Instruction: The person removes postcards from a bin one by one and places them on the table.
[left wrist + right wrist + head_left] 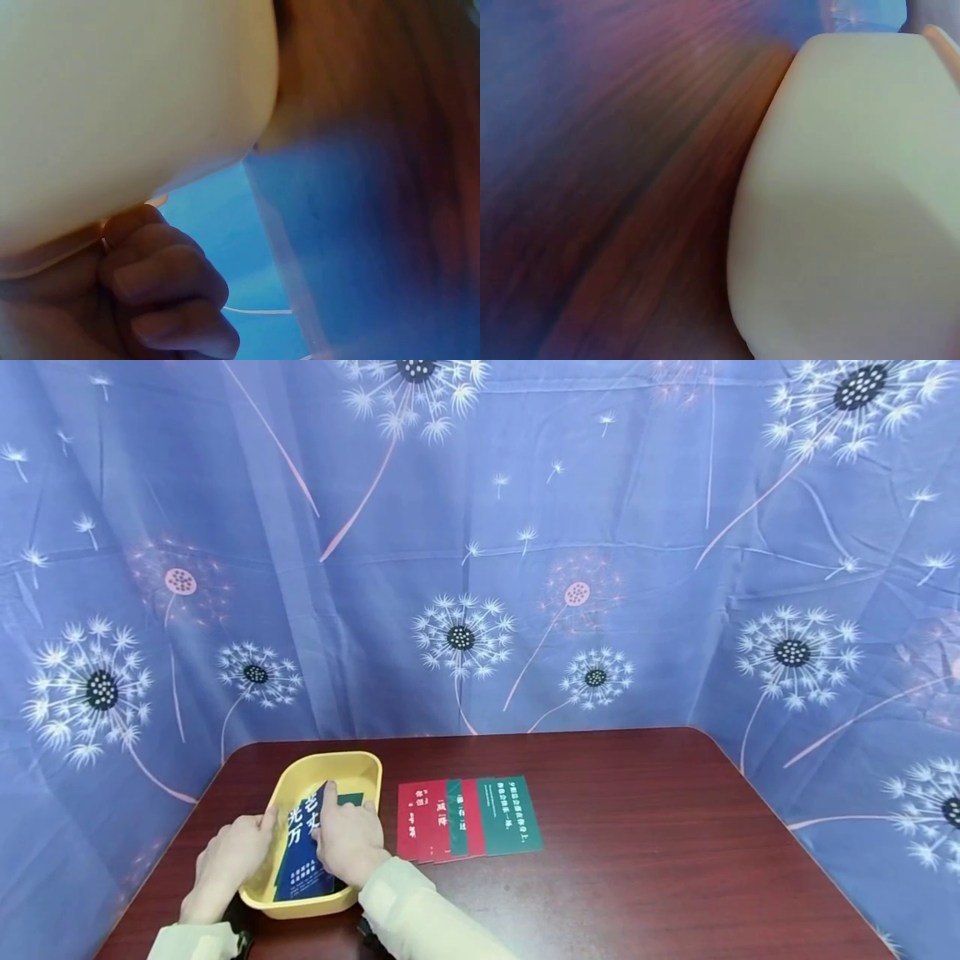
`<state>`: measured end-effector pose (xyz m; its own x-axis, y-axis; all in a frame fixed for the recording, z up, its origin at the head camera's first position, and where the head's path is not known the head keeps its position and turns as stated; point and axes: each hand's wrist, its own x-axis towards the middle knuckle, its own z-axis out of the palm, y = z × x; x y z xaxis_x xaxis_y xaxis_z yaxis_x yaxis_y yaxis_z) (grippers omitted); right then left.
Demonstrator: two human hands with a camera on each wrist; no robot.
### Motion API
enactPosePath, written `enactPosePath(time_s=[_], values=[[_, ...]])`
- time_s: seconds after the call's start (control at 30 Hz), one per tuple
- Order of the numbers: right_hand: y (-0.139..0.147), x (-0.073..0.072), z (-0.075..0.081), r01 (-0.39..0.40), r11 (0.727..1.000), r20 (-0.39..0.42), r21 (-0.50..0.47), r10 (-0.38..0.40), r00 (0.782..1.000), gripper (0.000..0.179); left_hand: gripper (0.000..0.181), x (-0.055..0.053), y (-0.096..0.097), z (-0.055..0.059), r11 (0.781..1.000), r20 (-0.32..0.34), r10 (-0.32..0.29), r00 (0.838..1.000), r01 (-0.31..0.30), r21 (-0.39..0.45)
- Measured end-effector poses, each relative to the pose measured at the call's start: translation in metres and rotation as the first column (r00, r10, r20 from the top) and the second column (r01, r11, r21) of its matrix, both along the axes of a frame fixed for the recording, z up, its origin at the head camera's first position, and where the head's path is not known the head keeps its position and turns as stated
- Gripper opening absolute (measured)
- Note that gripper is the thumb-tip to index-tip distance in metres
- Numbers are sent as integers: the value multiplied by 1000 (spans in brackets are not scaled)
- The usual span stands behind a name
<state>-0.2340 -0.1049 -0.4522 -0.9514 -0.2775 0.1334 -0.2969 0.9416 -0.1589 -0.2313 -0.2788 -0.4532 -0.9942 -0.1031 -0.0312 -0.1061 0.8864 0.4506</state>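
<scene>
A yellow plastic basin point(322, 910) stands at the left of the table. My left hand point(231, 860) holds its left rim; in the left wrist view, curled fingers point(169, 277) show below the basin's pale wall point(135, 97). Inside the basin, my right hand point(351, 842) grips the right side of a dark blue card point(303, 852) with white characters, index finger extended by its upper corner. Part of a green card point(351, 798) shows behind that hand. The right wrist view has only the basin's outer wall point(847, 187) and table, with the right hand out of sight.
Right of the basin, red cards point(416, 827) and green cards point(512, 818) with white writing lie overlapping in a row on the dark wooden table point(660, 852). A blue curtain point(525, 568) with dandelion prints hangs behind the table and along both sides.
</scene>
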Motion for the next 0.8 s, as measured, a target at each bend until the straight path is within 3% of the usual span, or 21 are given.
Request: enactPosePath(time_s=[0.17,0.37,0.57,0.7,0.8], values=[[3,0,1,-27,998,-26,-55,26,999,68,63,0,0,0,1000,-11,1,1000,-1,0],[5,1,3,-26,993,4,-111,27,1000,67,63,0,0,0,1000,-6,0,1000,0,7],[6,-1,6,-4,972,-10,-233,1,1000,70,64,-1,1,-1,1000,-20,10,1000,-9,9],[11,-3,8,-17,937,-27,-349,8,1000,54,64,-1,1,0,1000,-2,7,1000,-7,13],[15,-3,12,-38,880,-19,-473,33,999,30,65,-1,0,2,1000,6,7,1000,-7,5]])
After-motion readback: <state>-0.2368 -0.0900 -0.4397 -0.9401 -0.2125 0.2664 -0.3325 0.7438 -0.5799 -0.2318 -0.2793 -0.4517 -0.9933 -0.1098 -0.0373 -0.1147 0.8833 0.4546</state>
